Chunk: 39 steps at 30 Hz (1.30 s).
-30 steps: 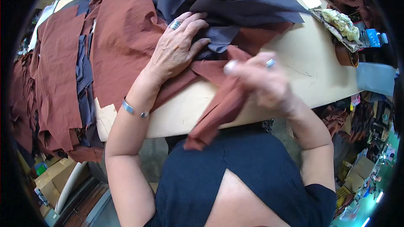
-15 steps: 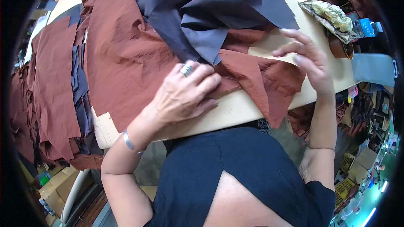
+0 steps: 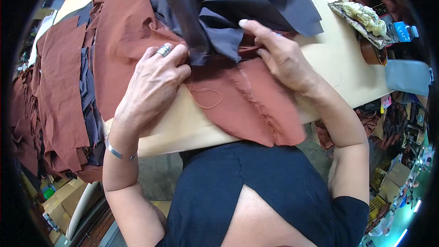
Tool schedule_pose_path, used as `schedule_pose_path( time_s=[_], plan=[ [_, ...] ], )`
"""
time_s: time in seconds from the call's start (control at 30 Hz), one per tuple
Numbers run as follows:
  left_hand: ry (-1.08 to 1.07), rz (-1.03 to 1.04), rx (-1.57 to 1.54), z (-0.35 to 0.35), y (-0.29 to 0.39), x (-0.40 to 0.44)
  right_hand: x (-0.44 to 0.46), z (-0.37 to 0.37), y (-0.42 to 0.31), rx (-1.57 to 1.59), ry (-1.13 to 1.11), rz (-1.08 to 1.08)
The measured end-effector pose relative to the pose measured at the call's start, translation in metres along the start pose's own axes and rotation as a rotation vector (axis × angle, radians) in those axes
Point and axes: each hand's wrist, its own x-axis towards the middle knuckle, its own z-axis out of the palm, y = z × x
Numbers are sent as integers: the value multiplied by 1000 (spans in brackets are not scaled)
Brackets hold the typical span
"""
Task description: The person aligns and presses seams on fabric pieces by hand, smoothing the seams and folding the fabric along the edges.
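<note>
Across the workroom, the tabletop [image 3: 343,73] is stretching out in front of you, and cardboard boxes [image 3: 66,196] are sitting below it on the left. A stack of rust and dark cut pieces [image 3: 59,91] is lying towards the left side, with a large rust cloth [image 3: 121,50] spreading beside it. A dark cloth [image 3: 279,4] is lying in loose folds ahead of your hands, its near corners overlapping the rust panel [image 3: 224,96]. That panel is lying between and below your hands, its puckered seam [image 3: 249,91] running towards you and its rounded end reaching over the near edge. A loose thread [image 3: 212,106] is looping on its left part

Your left hand [image 3: 157,75] is bending its fingers and thumb close together at the rust and dark layers; you cannot tell how firmly it is gripping them. Your right hand [image 3: 286,61] is staying partly open, pointing its index finger over the dark cloth and keeping its thumb apart, by the rust folds. On the right, a bottle [image 3: 402,32] is lying near a pale crumpled bundle [image 3: 366,18], and a brown round container [image 3: 374,54] is sitting just beside a translucent tub [image 3: 408,77]
</note>
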Motion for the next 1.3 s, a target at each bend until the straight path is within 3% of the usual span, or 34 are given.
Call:
schedule_pose_path(
  time_s=[0.03, 0.13, 0.17, 0.23, 0.3, 0.43, 0.5, 0.53, 0.57, 0.63, 0.73, 0.9, 1.1, 1.3],
  plan=[
    [-36, -58, 46, -3, 4, 2, 1, 2, -2, -89, 11, -101],
    [186, 91, -57, -15, 19, 12, -1, 4, -2, -223, -31, -53],
    [198, 124, -296, -13, 24, 16, -1, 7, -2, -255, -10, -88],
    [229, 78, -392, 5, 37, 30, -2, 9, 4, -329, -10, -138],
    [179, -39, -156, 31, 34, 42, -1, 0, 7, -252, -52, -62],
    [137, -91, -126, 56, -2, 50, -8, -74, 18, -473, 211, -158],
    [112, -87, -214, 51, -13, 53, -27, -130, 19, -789, 369, 114],
    [114, -76, -261, 48, -17, 56, -37, -155, 20, -671, 465, 321],
    [114, -68, -306, 46, -20, 59, -51, -181, 24, -819, 481, 354],
    [129, -55, -375, 47, -25, 61, -87, -223, 41, -983, 445, 448],
    [118, -73, -529, 44, -30, 59, -115, -246, 47, -979, 171, 718],
    [199, -126, -369, 56, -30, 57, -127, -256, 73, -1048, -101, 871],
    [288, -165, -218, 64, -32, 54, -115, -257, 83, -1060, -225, 1006],
    [264, -141, -266, 58, -31, 59, -119, -269, 73, -831, -11, 783]
  ],
)
